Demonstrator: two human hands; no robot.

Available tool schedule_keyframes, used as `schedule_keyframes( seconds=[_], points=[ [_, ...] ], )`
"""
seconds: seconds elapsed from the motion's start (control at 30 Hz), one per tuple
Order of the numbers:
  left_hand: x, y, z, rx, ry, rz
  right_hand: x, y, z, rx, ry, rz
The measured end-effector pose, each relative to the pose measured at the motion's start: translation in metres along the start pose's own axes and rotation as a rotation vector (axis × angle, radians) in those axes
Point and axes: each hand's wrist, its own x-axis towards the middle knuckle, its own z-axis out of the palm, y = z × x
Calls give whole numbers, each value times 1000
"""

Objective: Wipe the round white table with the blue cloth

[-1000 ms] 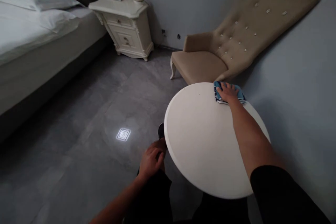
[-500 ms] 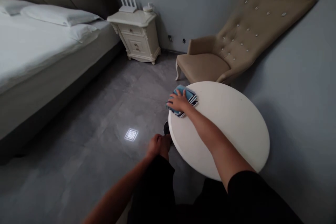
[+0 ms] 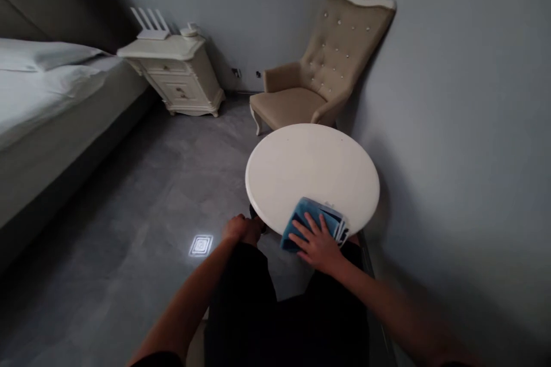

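Note:
My right hand (image 3: 316, 243) lies flat with spread fingers on a folded blue cloth (image 3: 297, 221) that has dark and white striped edges. It presses the cloth against the near edge of a round white table (image 3: 310, 166), and part of the cloth hangs past the rim. At the table's left side, my left hand (image 3: 239, 228) rests by my left knee with its fingers curled. Whatever those fingers may enclose is hidden.
Behind the table stands a tan tufted armchair (image 3: 293, 106). A cream nightstand (image 3: 181, 86) bears a white router (image 3: 150, 26) and a small white object (image 3: 189, 30). The bed (image 3: 51, 103) is on the left, a grey wall (image 3: 465, 126) on the right. A bright square pattern (image 3: 200, 245) shows on the floor.
My right hand and the cloth have come from the table's far left edge to its near edge. The view has shifted to the right; my left hand stays by the knee.

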Motion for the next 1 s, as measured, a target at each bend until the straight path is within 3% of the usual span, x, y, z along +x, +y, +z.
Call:
schedule_keyframes(
  seconds=[0.1, 0.2, 0.3, 0.43, 0.6, 0.73, 0.87, 1.0],
  points=[
    [3, -1, 4, 38, -73, -58, -60, 40, 4, -29, 91, 298],
    [7, -3, 7, 63, -60, -53, -87, 92, -2, -45, 180, 684],
    [9, -2, 9, 64, -42, -57, -86, 156, -20, -8, 238, 972],
    [10, 2, 9, 34, -44, -63, -53, 248, -57, 60, 209, 1102],
    [15, 6, 6, 40, -35, -81, 40, 333, -100, -8, 73, 1162],
    [24, 3, 2, 40, -25, -80, 154, 362, -113, -62, 19, 1242],
    [32, -4, -1, 16, -31, -96, 289, 350, -101, -68, 7, 1080],
    [35, -7, -4, 17, -27, -108, 413, 285, -75, -19, -24, 765]
  ],
)
